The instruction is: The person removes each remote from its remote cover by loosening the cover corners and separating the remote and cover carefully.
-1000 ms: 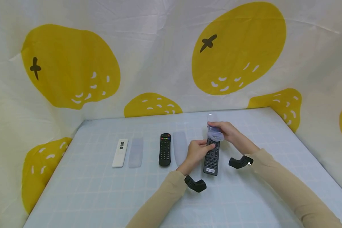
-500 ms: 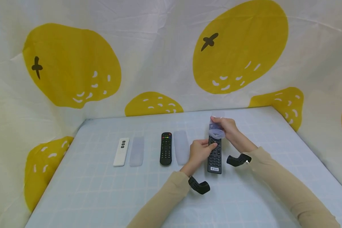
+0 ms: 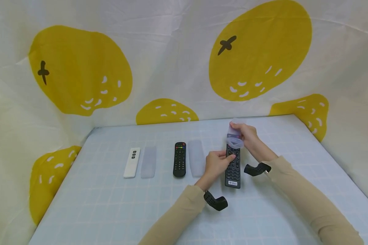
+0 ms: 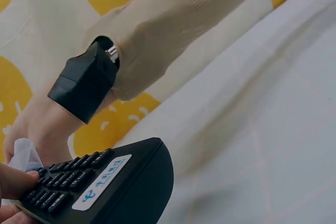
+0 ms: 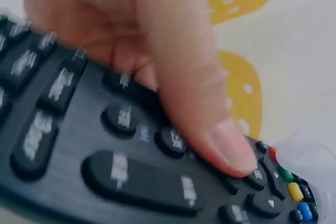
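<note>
A black remote control (image 3: 232, 172), with a white label at its near end, is held tilted above the table. My left hand (image 3: 215, 165) grips it from the left side; in the right wrist view, the thumb (image 5: 202, 103) lies across the buttons. A translucent soft sleeve (image 3: 234, 142) covers the far end of the remote, its lower edge bunched up. My right hand (image 3: 248, 135) pinches the sleeve near its top. In the right wrist view, coloured buttons show beside the sleeve's edge (image 5: 307, 161).
Left of the hands, another black remote (image 3: 179, 160) lies beside a flat translucent sleeve (image 3: 196, 158). Farther left are a white remote (image 3: 132, 163) and a second flat sleeve (image 3: 148, 162). A fruit-patterned cloth (image 3: 171, 68) hangs behind the table (image 3: 110, 211).
Both hands have shifted slightly right with the black remote and its sleeve. The remote now points straighter away from me. The other remotes and flat sleeves stay in place on the table.
</note>
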`<state>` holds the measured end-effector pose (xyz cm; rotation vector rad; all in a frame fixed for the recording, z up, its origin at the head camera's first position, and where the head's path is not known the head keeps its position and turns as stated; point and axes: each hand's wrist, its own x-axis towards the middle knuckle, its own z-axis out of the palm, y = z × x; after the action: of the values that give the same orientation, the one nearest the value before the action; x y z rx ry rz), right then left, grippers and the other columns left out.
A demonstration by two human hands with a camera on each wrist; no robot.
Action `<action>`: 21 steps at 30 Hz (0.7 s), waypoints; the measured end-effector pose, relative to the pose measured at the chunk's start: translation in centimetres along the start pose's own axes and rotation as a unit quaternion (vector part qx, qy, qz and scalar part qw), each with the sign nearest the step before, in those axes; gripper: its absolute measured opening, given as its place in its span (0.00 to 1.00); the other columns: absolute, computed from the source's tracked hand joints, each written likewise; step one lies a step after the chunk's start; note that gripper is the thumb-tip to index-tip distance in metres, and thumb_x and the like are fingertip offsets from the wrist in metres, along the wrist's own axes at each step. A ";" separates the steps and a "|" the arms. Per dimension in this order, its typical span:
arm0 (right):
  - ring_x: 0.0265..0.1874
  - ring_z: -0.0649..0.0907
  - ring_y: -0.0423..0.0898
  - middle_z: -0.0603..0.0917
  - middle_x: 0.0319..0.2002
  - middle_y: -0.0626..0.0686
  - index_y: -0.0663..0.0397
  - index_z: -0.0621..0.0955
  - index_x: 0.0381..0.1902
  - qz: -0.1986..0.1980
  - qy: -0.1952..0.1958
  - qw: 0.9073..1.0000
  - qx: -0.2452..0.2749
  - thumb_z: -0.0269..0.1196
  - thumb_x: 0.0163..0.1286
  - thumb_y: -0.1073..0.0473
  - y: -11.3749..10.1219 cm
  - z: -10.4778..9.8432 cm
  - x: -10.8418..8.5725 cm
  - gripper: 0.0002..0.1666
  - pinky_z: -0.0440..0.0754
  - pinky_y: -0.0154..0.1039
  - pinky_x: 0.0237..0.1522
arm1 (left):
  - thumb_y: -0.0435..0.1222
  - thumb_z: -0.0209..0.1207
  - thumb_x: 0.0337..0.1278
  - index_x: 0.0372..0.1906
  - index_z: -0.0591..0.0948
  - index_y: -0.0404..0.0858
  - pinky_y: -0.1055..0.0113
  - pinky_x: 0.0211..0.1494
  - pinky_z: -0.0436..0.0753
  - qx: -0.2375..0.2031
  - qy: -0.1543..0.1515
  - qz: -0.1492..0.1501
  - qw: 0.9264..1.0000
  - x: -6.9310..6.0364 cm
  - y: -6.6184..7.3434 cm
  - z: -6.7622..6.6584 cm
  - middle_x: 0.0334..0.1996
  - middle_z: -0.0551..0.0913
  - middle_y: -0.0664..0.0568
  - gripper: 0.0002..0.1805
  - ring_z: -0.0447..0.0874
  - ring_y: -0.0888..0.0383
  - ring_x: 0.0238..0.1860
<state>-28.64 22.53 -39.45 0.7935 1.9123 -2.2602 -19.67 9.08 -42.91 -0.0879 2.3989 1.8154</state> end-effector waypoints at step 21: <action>0.34 0.81 0.35 0.82 0.34 0.41 0.42 0.83 0.28 0.048 -0.185 0.980 0.053 0.59 0.70 0.56 1.8 -3.2 -0.9 0.11 0.80 0.26 0.38 | 0.39 0.70 0.48 0.44 0.85 0.31 0.65 0.41 0.86 -0.041 0.038 -0.020 0.998 1.5 0.0 -0.3 0.37 0.89 0.43 0.19 0.89 0.56 0.39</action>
<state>-26.12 24.88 -40.93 0.4229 1.5671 -2.2717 -21.21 8.82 -42.99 -0.2146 2.3534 1.9250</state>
